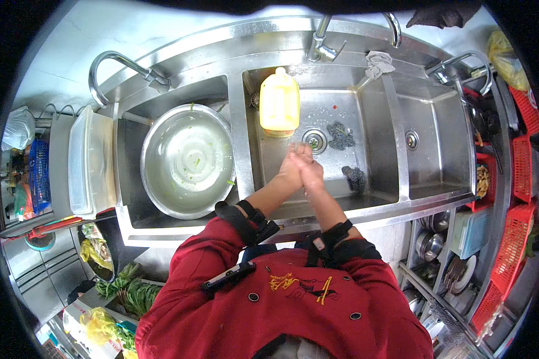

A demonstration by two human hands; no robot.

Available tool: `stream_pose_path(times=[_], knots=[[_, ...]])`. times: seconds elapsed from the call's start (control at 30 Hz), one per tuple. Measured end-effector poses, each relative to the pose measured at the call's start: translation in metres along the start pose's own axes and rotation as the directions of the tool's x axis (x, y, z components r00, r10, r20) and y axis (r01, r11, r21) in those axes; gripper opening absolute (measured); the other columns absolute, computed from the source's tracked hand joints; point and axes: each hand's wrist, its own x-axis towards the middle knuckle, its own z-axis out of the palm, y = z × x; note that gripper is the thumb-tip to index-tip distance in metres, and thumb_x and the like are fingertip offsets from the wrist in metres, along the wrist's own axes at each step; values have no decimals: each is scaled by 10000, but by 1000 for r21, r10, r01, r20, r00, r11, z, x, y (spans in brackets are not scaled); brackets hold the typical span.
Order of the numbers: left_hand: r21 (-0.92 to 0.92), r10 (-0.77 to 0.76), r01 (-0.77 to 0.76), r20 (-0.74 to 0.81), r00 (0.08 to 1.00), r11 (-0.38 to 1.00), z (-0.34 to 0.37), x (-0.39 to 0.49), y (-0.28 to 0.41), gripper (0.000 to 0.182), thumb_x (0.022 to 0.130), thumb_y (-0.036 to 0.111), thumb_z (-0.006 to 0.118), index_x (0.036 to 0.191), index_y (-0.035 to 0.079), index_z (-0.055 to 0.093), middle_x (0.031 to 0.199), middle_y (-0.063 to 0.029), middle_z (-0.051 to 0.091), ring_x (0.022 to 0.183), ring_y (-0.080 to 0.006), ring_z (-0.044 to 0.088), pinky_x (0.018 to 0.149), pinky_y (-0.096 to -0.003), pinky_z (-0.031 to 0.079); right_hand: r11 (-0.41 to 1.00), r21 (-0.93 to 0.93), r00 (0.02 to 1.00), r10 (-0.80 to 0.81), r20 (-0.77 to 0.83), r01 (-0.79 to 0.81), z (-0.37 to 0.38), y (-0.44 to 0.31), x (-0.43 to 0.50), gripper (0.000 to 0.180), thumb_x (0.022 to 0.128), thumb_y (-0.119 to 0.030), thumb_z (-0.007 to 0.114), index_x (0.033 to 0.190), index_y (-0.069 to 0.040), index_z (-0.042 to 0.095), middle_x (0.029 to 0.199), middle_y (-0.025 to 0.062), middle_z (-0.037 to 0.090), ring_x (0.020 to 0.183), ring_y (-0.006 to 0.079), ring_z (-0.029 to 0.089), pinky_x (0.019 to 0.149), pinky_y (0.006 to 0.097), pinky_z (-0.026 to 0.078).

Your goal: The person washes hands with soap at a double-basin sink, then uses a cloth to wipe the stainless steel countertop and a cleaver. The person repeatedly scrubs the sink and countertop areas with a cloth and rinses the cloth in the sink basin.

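Observation:
Over the middle basin [269, 179] of a stainless steel sink, my left hand [289, 169] and my right hand [311, 168] are pressed together. Their fingers overlap and look blurred, so I cannot make out each finger. No object shows between them. Just beyond the fingertips stands a large yellow plastic jug [279, 101]. Right of my hands, a round drain strainer [315, 141] has green scraps in it. Two dark mesh scourers, one by the drain [341, 135] and one nearer me [354, 178], lie on the wet basin floor.
In the left basin sits a large metal bowl [186, 161] of water with green bits floating. A faucet [321, 47] rises behind the middle basin, and a crumpled grey cloth [379, 64] lies on the divider. Red plastic baskets [503, 249] line the right side; leafy greens [139, 296] lie lower left.

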Motion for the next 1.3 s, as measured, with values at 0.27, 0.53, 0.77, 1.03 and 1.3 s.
stream_pose_path(times=[0.27, 0.53, 0.77, 1.03, 1.3], knots=[[-912, -180, 261, 213, 960, 316, -47, 20, 25, 591, 893, 340, 483, 1372, 2, 411, 1413, -232, 389, 1329, -343, 357, 1129, -404, 223, 818, 541, 970, 85, 226, -197, -47, -37, 18, 752, 836, -667, 506, 1209, -14, 482, 1112, 90, 567, 978, 260, 564, 917, 404, 427], [-715, -258, 543, 680, 686, -440, -43, 42, 4, 641, 992, 499, 310, 1437, 39, 339, 1472, -111, 348, 1349, -201, 315, 1109, -309, 217, 857, 56, 815, -505, 283, 512, -18, -11, -26, 728, 991, -508, 261, 1488, -8, 83, 1562, 145, 89, 1442, 253, 57, 1158, 329, 73], [-259, 33, 443, 834, 551, -858, -73, 25, 50, 713, 975, 572, 287, 1440, 33, 313, 1439, -103, 398, 1344, -245, 330, 1122, -366, 217, 950, -149, 948, -242, 208, 275, -62, 4, 30, 771, 967, -569, 281, 1473, 3, 176, 1517, 200, 207, 1418, 259, 166, 1145, 332, 139], [-367, 85, 421, 662, 745, -830, -50, 9, 6, 828, 924, 678, 176, 1388, 25, 384, 1392, -122, 474, 1257, -225, 459, 1060, -419, 275, 985, 102, 986, 132, 101, -142, -124, -14, 62, 810, 930, -657, 256, 1408, -9, 343, 1346, 205, 493, 1235, 337, 478, 1028, 481, 344], [36, -745, 797, 384, 546, 603, 5, -24, -97, 804, 843, 355, 608, 1470, 54, 204, 1509, -240, 195, 1364, -476, 199, 1110, -543, 185, 906, 381, 928, 32, 370, -184, -134, -48, 55, 707, 943, -611, 313, 1278, -7, 466, 1255, 186, 573, 1159, 277, 552, 976, 391, 408]])
